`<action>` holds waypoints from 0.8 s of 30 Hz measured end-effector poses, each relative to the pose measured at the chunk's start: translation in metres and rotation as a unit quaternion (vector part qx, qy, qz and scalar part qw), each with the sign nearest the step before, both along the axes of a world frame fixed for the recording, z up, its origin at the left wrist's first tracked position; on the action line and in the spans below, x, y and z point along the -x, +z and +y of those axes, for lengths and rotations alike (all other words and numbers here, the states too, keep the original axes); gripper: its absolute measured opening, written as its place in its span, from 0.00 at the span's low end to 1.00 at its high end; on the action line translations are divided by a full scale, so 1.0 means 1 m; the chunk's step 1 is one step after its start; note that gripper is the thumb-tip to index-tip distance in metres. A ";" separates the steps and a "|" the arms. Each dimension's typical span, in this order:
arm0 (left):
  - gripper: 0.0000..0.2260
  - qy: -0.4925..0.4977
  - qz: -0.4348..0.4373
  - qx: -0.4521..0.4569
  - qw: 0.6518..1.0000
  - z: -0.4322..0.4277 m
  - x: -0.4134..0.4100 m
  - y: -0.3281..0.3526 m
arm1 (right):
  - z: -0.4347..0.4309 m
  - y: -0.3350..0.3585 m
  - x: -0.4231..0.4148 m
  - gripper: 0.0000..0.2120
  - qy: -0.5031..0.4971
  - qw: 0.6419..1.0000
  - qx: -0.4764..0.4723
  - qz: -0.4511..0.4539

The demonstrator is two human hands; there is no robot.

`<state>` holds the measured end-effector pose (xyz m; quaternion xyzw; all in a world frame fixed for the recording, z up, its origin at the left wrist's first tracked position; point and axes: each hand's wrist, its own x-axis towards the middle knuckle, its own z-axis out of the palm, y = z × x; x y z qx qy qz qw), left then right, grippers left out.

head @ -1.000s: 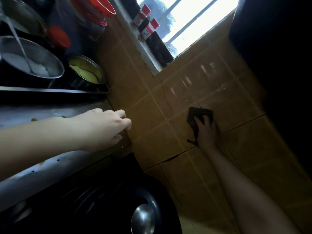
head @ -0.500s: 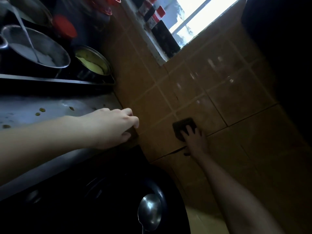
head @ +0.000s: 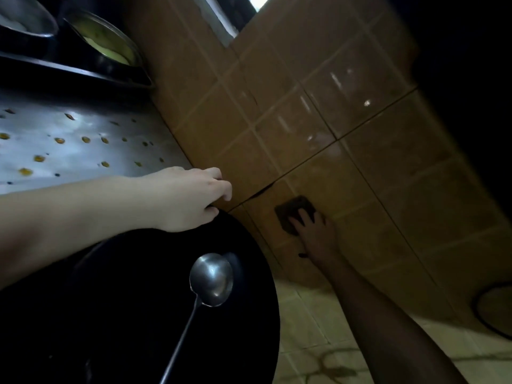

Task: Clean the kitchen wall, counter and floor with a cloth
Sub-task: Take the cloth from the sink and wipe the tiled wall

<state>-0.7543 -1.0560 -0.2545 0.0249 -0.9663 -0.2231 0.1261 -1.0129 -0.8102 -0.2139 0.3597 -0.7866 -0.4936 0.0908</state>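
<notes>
A brown tiled wall filled the upper middle of the view, with pale floor tiles below it and a steel surface running along the left. The surface was spattered with small yellowish spots, and at its far end two metal pots stood on a dark stove ledge close to the wall. The left hand rested on the near corner of the surface where it met the wall, its fingers curled over the edge and grasping nothing that could be seen. Just below that corner sat a wide black pan, and a steel ladle lay in it with its bowl toward the wall and its handle running down to the bottom edge of the view. The right hand reached low on the wall, below the level of the surface, and its grip pressed a dark cloth flat against a tile, fingers spread across the cloth's lower part. A dark crack ran in the grout line between the cloth and the surface corner. A dark curved cable or hose lay on the floor at the right edge
</notes>
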 end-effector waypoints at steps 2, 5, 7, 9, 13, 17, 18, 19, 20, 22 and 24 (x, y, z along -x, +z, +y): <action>0.14 -0.006 0.002 0.000 1.000 0.013 0.003 0.000 | 0.024 -0.001 -0.001 0.47 -0.003 1.000 -0.012 -0.008; 0.14 -0.003 0.012 0.007 1.000 0.029 0.006 0.000 | 0.054 -0.003 0.001 0.47 -0.007 1.000 -0.021 -0.011; 0.13 -0.002 0.017 0.010 1.000 0.038 0.008 -0.001 | 0.069 -0.005 0.001 0.46 -0.014 1.000 -0.018 -0.018; 0.13 -0.001 0.021 0.016 1.000 0.044 0.008 -0.003 | 0.082 -0.008 0.000 0.46 -0.008 1.000 -0.021 -0.015; 0.13 0.006 0.024 0.025 0.999 0.046 0.010 -0.006 | 0.088 -0.010 -0.002 0.45 0.011 1.000 -0.011 -0.008; 0.13 0.013 0.010 0.029 0.999 0.036 0.010 -0.006 | 0.079 -0.008 -0.001 0.45 0.011 0.999 -0.024 -0.022; 0.14 0.016 0.009 0.029 0.999 0.032 0.010 -0.006 | 0.077 -0.009 -0.002 0.45 0.014 0.999 -0.026 -0.021; 0.14 0.018 0.009 0.030 0.999 0.028 0.010 -0.007 | 0.073 -0.010 -0.002 0.45 0.016 0.999 -0.027 -0.021; 0.14 0.021 0.007 0.030 0.999 0.025 0.010 -0.007 | 0.068 -0.010 -0.003 0.45 0.019 0.999 -0.028 -0.021; 0.14 0.022 -0.001 0.033 0.999 0.018 0.010 -0.008 | 0.055 -0.009 -0.004 0.46 0.028 0.999 -0.033 -0.019; 0.14 0.025 -0.005 0.034 0.999 0.009 0.010 -0.009 | 0.039 -0.009 -0.005 0.46 0.037 0.999 -0.032 -0.020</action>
